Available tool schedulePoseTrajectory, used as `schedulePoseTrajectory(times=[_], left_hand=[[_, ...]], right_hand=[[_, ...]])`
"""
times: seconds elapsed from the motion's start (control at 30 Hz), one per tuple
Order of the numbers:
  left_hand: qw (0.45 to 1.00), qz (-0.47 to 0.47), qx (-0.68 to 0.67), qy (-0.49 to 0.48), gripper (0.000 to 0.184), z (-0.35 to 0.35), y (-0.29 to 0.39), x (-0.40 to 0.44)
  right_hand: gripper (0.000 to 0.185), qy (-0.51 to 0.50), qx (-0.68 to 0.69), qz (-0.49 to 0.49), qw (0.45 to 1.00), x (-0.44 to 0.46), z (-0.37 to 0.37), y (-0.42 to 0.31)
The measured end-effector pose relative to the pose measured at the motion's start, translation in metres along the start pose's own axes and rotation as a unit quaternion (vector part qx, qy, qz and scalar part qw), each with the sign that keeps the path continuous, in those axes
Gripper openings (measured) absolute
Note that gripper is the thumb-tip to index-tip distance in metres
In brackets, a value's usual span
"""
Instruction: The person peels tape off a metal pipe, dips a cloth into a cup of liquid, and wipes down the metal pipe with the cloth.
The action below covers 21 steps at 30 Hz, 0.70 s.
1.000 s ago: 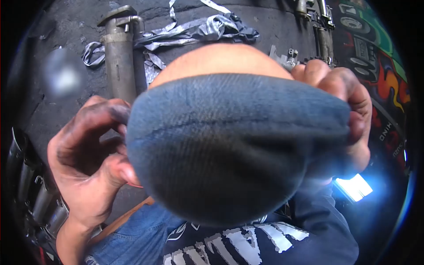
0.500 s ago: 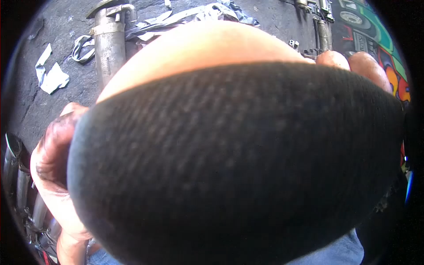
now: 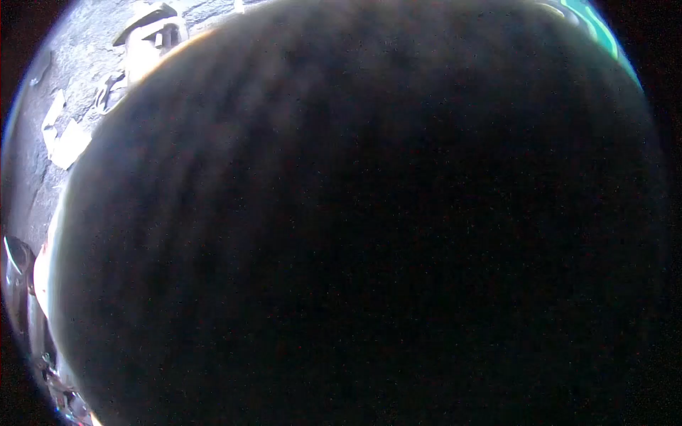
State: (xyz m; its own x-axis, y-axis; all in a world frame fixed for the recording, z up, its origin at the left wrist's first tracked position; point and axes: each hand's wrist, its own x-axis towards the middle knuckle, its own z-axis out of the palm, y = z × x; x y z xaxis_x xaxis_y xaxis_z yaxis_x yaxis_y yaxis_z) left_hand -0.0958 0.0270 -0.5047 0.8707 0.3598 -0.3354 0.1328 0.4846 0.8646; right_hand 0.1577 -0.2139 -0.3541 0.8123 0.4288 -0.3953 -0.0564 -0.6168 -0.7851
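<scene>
A dark, blurred, ribbed surface, which looks like knit cloth very close to the lens, fills nearly the whole head view. Past its left edge shows only a thin pale sliver of my left hand; its fingers are hidden behind the dark surface. Nowhere in view can my right hand be made out. What either hand holds or touches is hidden.
At the upper left, a metal cylinder part lies on the dark, rough ground. White cloth scraps are near it. Dark metal tubes line the left edge. A green painted surface shows at the upper right.
The dark cloth-like surface has come closer and now covers most of the view. The bare skin above it, the fingertips at the right and most of my left hand have disappeared behind it.
</scene>
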Motion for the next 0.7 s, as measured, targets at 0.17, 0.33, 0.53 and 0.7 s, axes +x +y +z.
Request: schedulePoseTrajectory(times=[0.17,0.33,0.53,0.7], left_hand=[[0.998,-0.058,0.011,0.011,0.047,0.001,0.000,-0.006],[0.986,-0.112,0.102,0.061,0.046,-0.021,0.029,-0.016],[0.998,-0.058,0.034,-0.014,0.034,-0.005,0.041,0.007],[0.977,-0.074,0.200,0.001,0.026,-0.062,-0.017,0.030]], right_hand=[[0.028,0.039,-0.041,0.008,0.998,-0.003,-0.003,-0.003],[0.028,0.047,0.002,0.001,0.999,0.003,0.034,0.030],[0.029,0.090,-0.031,-0.044,0.995,0.023,0.036,0.002],[0.029,-0.198,0.440,0.092,0.871,0.078,0.041,0.055]])
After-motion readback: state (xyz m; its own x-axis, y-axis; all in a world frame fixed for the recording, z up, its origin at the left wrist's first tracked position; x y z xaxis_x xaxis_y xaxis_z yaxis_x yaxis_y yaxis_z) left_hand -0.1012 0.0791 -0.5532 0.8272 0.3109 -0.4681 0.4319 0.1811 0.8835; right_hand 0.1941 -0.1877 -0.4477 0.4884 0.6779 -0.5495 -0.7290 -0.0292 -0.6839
